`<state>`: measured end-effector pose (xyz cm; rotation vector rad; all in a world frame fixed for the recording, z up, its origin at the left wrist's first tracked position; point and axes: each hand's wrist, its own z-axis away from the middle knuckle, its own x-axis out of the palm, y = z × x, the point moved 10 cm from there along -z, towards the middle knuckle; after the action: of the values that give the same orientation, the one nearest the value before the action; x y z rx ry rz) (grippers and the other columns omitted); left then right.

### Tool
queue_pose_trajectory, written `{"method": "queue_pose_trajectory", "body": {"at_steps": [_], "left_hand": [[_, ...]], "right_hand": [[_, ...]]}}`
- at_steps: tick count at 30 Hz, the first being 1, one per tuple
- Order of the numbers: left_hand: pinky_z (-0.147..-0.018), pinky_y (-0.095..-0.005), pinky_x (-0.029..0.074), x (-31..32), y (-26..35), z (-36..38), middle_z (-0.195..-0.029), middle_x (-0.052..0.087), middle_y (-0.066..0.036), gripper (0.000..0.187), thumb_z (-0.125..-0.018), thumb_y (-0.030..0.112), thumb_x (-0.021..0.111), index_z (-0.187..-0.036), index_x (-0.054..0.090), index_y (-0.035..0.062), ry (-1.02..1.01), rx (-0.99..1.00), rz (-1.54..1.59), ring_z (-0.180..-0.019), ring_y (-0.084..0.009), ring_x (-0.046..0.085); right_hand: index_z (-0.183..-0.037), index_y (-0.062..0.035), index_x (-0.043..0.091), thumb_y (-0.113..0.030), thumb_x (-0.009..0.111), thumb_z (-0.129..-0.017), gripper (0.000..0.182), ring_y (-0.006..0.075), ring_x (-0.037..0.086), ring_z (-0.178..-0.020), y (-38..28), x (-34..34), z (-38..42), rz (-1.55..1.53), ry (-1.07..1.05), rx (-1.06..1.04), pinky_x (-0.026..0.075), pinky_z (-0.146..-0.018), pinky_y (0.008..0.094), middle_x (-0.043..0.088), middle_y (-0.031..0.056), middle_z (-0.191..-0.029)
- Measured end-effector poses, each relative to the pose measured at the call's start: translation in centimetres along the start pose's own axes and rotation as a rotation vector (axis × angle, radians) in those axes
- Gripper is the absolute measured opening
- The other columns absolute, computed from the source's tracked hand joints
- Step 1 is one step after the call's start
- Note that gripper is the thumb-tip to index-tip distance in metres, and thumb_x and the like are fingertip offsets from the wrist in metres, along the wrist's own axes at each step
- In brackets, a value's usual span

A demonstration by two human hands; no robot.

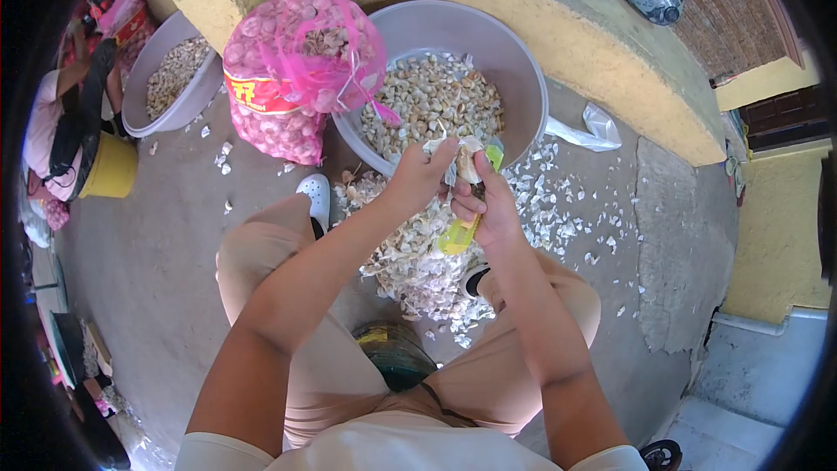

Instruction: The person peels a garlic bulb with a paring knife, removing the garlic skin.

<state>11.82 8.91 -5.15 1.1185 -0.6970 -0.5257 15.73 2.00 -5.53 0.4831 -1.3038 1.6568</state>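
Note:
My left hand pinches at the papery skin of a garlic bulb, just over the near rim of a large grey-lilac basin. Closed beside it, my right hand grips a yellow-green cutter knife, its thumb and fingers also against the bulb. The blade cannot be made out. Loose garlic cloves fill the lower part of the basin. Below both hands a heap of garlic skins covers the ground between my feet.
Left of the basin stands a pink mesh sack of garlic. Another basin, a yellow bucket and a seated person are farther left. A curved low wall runs behind. A plastic bag lies right of the basin.

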Motion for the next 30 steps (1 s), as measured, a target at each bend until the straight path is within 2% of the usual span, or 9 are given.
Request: {"method": "queue_pose_trajectory", "body": {"at_steps": [8, 12, 14, 17, 18, 21, 24, 27, 30], "left_hand": [[-0.037, -0.025, 0.039, -0.2, -0.4, -0.4, -0.055, 0.053, -0.007, 0.035, -0.086, 0.03, 0.048, -0.075, 0.057, -0.0025, -0.023, 0.019, -0.01, -0.046, -0.0123, 0.053], [-0.039, -0.0258, 0.039, -1.1, 0.9, -0.4, -0.057, 0.054, -0.006, 0.032, -0.087, 0.028, 0.046, -0.079, 0.057, -0.0013, 0.004, 0.116, -0.379, -0.045, -0.0118, 0.05], [-0.041, -0.0282, 0.039, -1.2, 2.7, -0.1, -0.055, 0.054, -0.008, 0.032, -0.087, 0.026, 0.047, -0.077, 0.056, -0.0026, 0.044, 0.297, -0.517, -0.045, -0.0129, 0.05], [-0.044, -0.031, 0.039, -0.3, 4.0, 0.5, -0.053, 0.053, -0.01, 0.031, -0.086, 0.025, 0.047, -0.077, 0.057, -0.0035, 0.036, 0.519, -0.719, -0.045, -0.0136, 0.049], [-0.046, -0.0319, 0.039, 0.4, 4.4, 1.0, -0.053, 0.053, -0.011, 0.03, -0.085, 0.024, 0.048, -0.078, 0.057, -0.0036, 0.019, 0.583, -0.785, -0.046, -0.0136, 0.048], [-0.047, -0.0313, 0.038, 0.8, 3.4, 0.5, -0.053, 0.052, -0.01, 0.029, -0.085, 0.024, 0.048, -0.08, 0.057, -0.0028, -0.11, 0.403, -0.669, -0.047, -0.0121, 0.046], [-0.046, -0.0291, 0.037, 0.9, 2.4, 0.1, -0.051, 0.049, -0.007, 0.029, -0.086, 0.025, 0.048, -0.08, 0.057, -0.0023, -0.141, 0.333, -0.564, -0.047, -0.0116, 0.044], [-0.044, -0.0277, 0.037, -0.3, 0.5, -0.7, -0.049, 0.048, -0.005, 0.031, -0.086, 0.027, 0.048, -0.077, 0.056, -0.0014, -0.051, 0.179, -0.5, -0.045, -0.0108, 0.043], [-0.043, -0.0267, 0.036, -0.7, 0.5, -0.9, -0.049, 0.048, -0.003, 0.032, -0.086, 0.029, 0.048, -0.074, 0.055, -0.0002, -0.02, 0.182, -0.52, -0.044, -0.0104, 0.045]], "right_hand": [[-0.092, -0.0088, 0.048, -0.035, 0.05, -0.086, 0.028, 0.0038, 0.032, -0.038, 1.0, -0.4, -0.5, -0.076, -0.058, 0.064, 0.028, -0.036, 0.018, 0.049, 0.0031, -0.063], [-0.097, -0.0074, 0.049, -0.038, 0.053, -0.084, 0.034, 0.0032, 0.033, -0.039, -0.9, -1.9, -0.5, 0.265, 0.203, -0.029, 0.03, -0.036, 0.0188, 0.047, -0.001, -0.066], [-0.093, -0.0071, 0.049, -0.038, 0.053, -0.084, 0.032, 0.0044, 0.032, -0.039, -1.7, -1.8, -0.2, 0.317, 0.276, -0.058, 0.03, -0.036, 0.02, 0.046, -0.0012, -0.068], [-0.088, -0.0073, 0.048, -0.038, 0.053, -0.084, 0.031, 0.0056, 0.032, -0.039, -2.1, -1.7, 0.1, 0.683, 0.321, -0.072, 0.03, -0.036, 0.0206, 0.045, -0.0004, -0.07], [-0.086, -0.0076, 0.047, -0.038, 0.053, -0.084, 0.031, 0.0059, 0.032, -0.039, -2.0, -1.7, 0.1, 0.655, 0.316, -0.068, 0.03, -0.035, 0.0208, 0.044, -0.0004, -0.069], [-0.082, -0.0082, 0.047, -0.037, 0.053, -0.084, 0.03, 0.0065, 0.033, -0.039, -1.6, -1.9, 0.0, 0.572, 0.307, -0.038, 0.03, -0.035, 0.0216, 0.044, 0.0002, -0.064], [-0.081, -0.0085, 0.048, -0.038, 0.052, -0.085, 0.03, 0.0067, 0.035, -0.039, -1.3, -2.3, -0.2, 0.49, 0.293, -0.001, 0.03, -0.034, 0.022, 0.046, 0.002, -0.059], [-0.083, -0.0088, 0.047, -0.037, 0.051, -0.085, 0.028, 0.007, 0.035, -0.039, -1.1, -2.1, -0.2, 0.415, 0.277, -0.016, 0.029, -0.035, 0.0218, 0.045, 0.0027, -0.059], [-0.086, -0.0087, 0.047, -0.036, 0.049, -0.086, 0.028, 0.0072, 0.033, -0.039, -0.8, -1.8, -0.3, 0.352, 0.26, -0.03, 0.029, -0.036, 0.0218, 0.045, 0.0033, -0.059]]}}
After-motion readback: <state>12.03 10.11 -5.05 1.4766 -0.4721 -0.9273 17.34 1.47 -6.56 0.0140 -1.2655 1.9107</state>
